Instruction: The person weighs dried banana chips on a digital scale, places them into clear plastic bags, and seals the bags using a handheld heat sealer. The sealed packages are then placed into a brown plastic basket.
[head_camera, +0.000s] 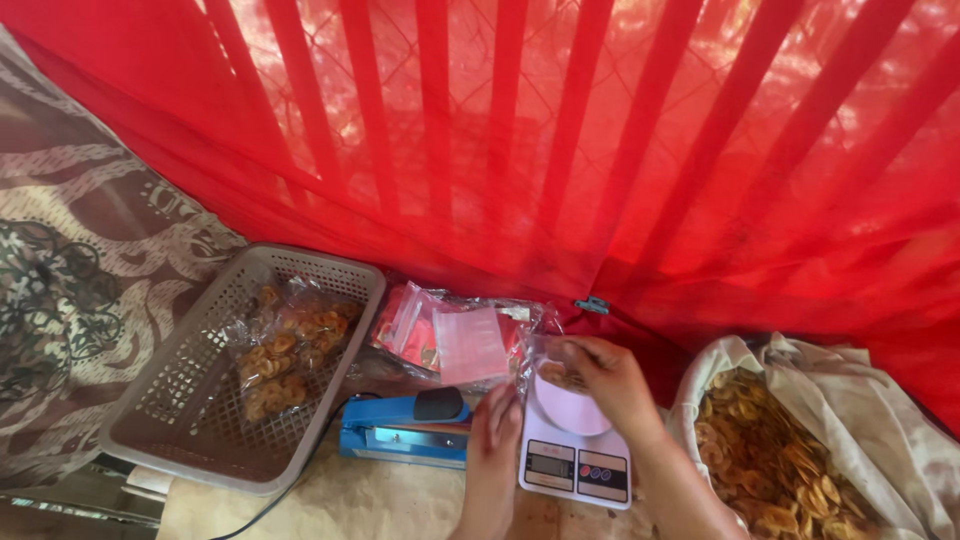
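Both forearms are cut off at the bottom edge. Over the white kitchen scale, the left hand and right hand close their fingers on a clear bag of chips, its outline hard to make out. Left of the scale sits a blue heat sealer, farther left a grey basket; right, a chip-filled sack.

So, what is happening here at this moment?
A person holds a small clear bag of round yellow chips over a white kitchen scale. The right hand grips the bag; the left hand is at its edge. A sack of chips lies open on the right, and filled bags sit in a grey basket beside a blue heat sealer.
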